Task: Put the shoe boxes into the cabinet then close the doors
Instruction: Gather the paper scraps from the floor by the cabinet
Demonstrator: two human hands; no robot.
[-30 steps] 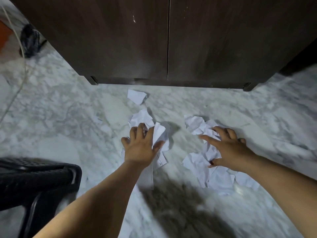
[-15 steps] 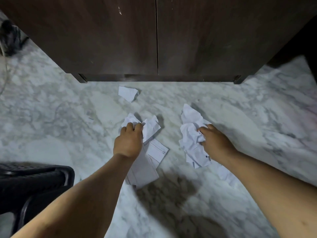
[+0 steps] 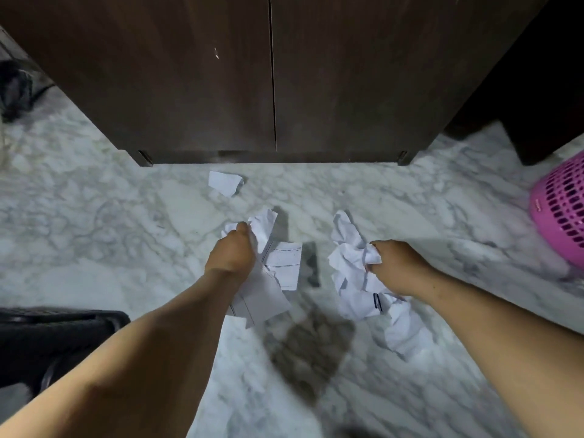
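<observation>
Cabinet (image 3: 271, 74) fills the top of the head view: dark brown wood grain, two doors, both closed, thin vertical seam between them, small pale scratch on the left door. It stands on short feet on the marble floor (image 3: 94, 222), white with grey veins. No shoe boxes visible outside it.

Left hand (image 3: 230, 252) curled into a fist round crumpled white paper (image 3: 264, 227); lined sheets (image 3: 282, 263) hang from the same grip, down past the wrist. Whether they touch the floor, cannot tell.

Right hand (image 3: 396, 263) also curled, fingers clenched on a second wad of crumpled paper (image 3: 350, 257); more of that bunch trails below the forearm onto the floor, with a dark printed mark on one piece.

Both bare forearms reach in from the bottom edge, hands apart.

A small loose scrap of paper (image 3: 225, 183) lies on the floor just in front of the cabinet base, clear of both hands.

Pink perforated basket (image 3: 561, 213) at right edge. Black plastic chair (image 3: 60, 339) at lower left. Dark blurred object (image 3: 14, 88) far left by the cabinet side.
</observation>
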